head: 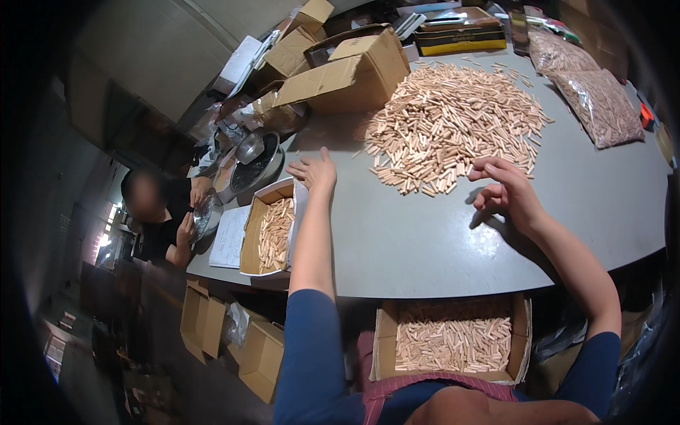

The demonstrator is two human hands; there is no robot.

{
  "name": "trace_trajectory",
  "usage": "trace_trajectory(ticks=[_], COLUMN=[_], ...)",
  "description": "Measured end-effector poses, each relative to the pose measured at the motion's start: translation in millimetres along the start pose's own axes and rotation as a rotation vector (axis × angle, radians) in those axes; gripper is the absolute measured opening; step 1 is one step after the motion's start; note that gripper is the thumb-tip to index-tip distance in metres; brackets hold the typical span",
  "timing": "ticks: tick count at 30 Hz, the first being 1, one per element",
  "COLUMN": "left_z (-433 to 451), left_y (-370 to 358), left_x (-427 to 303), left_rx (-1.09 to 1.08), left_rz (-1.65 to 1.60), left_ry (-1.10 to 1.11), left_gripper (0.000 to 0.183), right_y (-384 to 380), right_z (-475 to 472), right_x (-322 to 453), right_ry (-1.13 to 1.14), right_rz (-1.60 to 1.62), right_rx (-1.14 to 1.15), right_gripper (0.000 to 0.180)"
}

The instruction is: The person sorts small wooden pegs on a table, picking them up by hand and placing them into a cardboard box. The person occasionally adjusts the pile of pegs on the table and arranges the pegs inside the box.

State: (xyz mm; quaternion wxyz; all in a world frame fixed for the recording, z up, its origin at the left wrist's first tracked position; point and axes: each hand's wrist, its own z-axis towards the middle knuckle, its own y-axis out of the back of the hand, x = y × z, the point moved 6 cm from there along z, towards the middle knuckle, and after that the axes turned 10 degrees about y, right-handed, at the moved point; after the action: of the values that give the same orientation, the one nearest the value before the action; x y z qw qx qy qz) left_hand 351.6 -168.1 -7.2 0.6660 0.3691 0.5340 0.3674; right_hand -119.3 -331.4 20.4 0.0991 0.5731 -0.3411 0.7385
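Observation:
A broad heap of short wooden dowels (451, 122) is spread over the far middle of the grey table (393, 239). At the heap's near right edge is my right hand (504, 194), fingers apart and curved, with nothing seen in it. My left hand (316, 170) is spread beside the far end of a small cardboard box (248, 239) that holds more dowels (276, 234). Whether that hand touches the box is unclear. Below the table's front edge, close to my body, a larger open carton (523, 340) contains a thick layer of dowels (451, 342).
Dowel-filled plastic bags (597, 106) lie at the far right. An open carton (366, 74) stands left of the heap. A metal basin (273, 164) sits beyond the small box, near papers (228, 239). At left, a person (164, 223) handles a bowl (207, 218). Cardboard boxes (260, 356) are below the table.

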Motion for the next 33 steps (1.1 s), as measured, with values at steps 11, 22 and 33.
trace_trajectory(ticks=[11,22,33], left_z=[104.0,95.2,-55.3], left_y=[-26.8,-49.9,-22.4], left_x=[-6.0,-59.0,-74.7], left_rx=[-0.072,0.165,0.318], left_rz=[0.017,-0.102,-0.46], left_ry=[0.005,-0.693,-0.746], left_gripper=[0.083,0.04,0.056], right_y=[-7.6,-10.7,-8.7], right_z=[5.6,8.2,5.1], right_x=[-13.0,-21.8,-21.7], right_ry=[-0.077,-0.115,-0.065], right_rz=[-0.053,-0.105,-0.118], right_rx=[0.02,0.121,0.219], right_gripper=[0.05,0.038,0.039])
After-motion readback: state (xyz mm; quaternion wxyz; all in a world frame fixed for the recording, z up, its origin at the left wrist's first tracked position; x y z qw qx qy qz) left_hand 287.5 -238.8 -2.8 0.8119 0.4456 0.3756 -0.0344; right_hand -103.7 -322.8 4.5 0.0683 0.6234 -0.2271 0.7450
